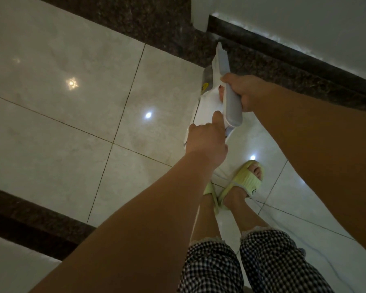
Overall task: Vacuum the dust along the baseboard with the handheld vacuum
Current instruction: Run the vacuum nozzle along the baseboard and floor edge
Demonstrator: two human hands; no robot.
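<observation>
Right hand (246, 92) grips the white handheld vacuum (216, 87) by its handle, nozzle near the dark baseboard (283, 49); left hand (206, 142) presses an extended finger against its body.

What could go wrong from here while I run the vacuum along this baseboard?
The white cord trails across the tiles right by the feet in slippers, so a step could snag it. The nozzle points at the dark floor border, seemingly short of the baseboard, so dust on its ledge may be missed. The left hand only touches the vacuum with a finger; the right hand carries it alone.
</observation>
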